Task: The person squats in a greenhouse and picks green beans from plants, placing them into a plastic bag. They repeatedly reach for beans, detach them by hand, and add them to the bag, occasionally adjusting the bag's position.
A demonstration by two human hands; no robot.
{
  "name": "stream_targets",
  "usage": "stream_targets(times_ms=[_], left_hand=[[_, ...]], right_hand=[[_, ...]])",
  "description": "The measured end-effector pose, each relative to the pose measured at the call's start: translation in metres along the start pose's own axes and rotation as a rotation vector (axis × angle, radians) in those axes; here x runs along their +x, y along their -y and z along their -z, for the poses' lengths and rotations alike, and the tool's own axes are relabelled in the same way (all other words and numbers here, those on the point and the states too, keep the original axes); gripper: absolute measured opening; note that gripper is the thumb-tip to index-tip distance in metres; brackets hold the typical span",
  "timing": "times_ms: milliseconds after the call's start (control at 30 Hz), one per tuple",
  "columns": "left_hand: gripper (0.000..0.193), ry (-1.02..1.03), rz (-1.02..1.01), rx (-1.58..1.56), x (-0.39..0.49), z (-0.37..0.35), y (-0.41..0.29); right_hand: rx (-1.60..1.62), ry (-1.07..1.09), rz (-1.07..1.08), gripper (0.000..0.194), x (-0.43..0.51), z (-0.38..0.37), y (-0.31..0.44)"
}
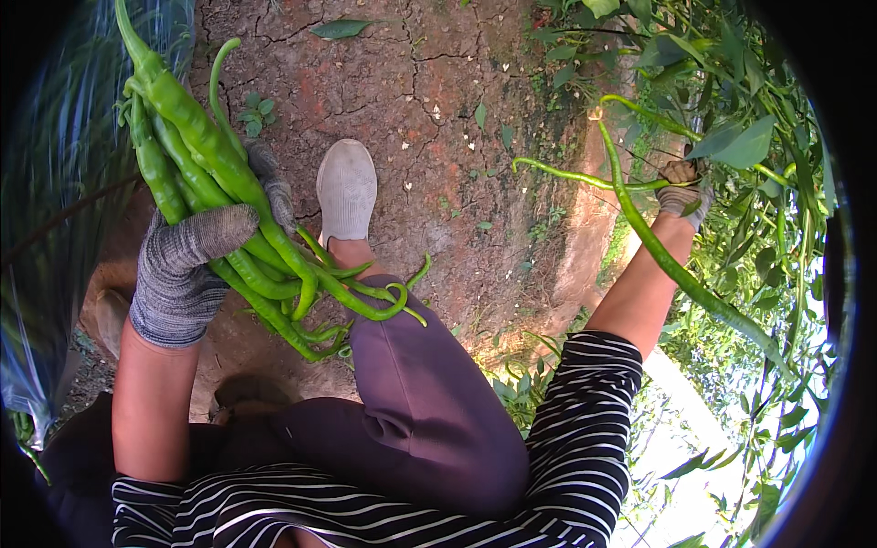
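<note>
My left hand (199, 253), in a grey knitted glove, is closed around a bunch of long green chili peppers (205, 154). Their stems point up and to the left, and their curled tips hang over my knee. On the right, my right hand (682, 185), gloved too, reaches in among the pepper plants (740, 151). A thin green pepper (582, 177) runs up to its fingers, which leaves partly hide. Another long green pepper (658, 250) slants across in front of my right forearm; whether the hand holds either one, I cannot tell.
A clear plastic bag (68, 137) with green contents stands along the left edge. Cracked bare soil (425, 137) with small weeds lies between it and the plants. My shoe (347, 188) rests on this soil, and my bent knee is below the bunch.
</note>
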State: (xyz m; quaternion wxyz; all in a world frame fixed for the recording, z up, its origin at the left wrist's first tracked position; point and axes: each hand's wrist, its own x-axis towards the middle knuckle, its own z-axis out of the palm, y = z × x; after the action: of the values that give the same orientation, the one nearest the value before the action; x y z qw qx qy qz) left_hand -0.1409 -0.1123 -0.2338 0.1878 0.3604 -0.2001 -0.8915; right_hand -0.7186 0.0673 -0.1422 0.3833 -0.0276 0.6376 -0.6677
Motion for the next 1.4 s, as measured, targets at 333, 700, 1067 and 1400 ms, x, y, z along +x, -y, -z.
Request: stream_targets(times_ms=[333,700,1067,1400], left_hand=[[0.061,-0.017,-0.018,0.008,-0.001,-0.002,0.000],[0.059,-0.037,-0.038,0.006,-0.001,-0.006,0.000],[0.058,0.010,-0.021,0.017,0.003,0.003,0.002],[0.066,-0.069,0.031,0.049,0.011,0.006,0.000]], right_hand=[[-0.081,0.191,-0.099,0.074,-0.014,0.013,-0.019],[-0.008,-0.204,0.262,0.016,0.024,-0.001,-0.044],[-0.213,-0.641,0.425,0.022,0.010,-0.028,-0.052],[-0.842,-0.456,0.117,0.028,0.099,0.006,-0.096]])
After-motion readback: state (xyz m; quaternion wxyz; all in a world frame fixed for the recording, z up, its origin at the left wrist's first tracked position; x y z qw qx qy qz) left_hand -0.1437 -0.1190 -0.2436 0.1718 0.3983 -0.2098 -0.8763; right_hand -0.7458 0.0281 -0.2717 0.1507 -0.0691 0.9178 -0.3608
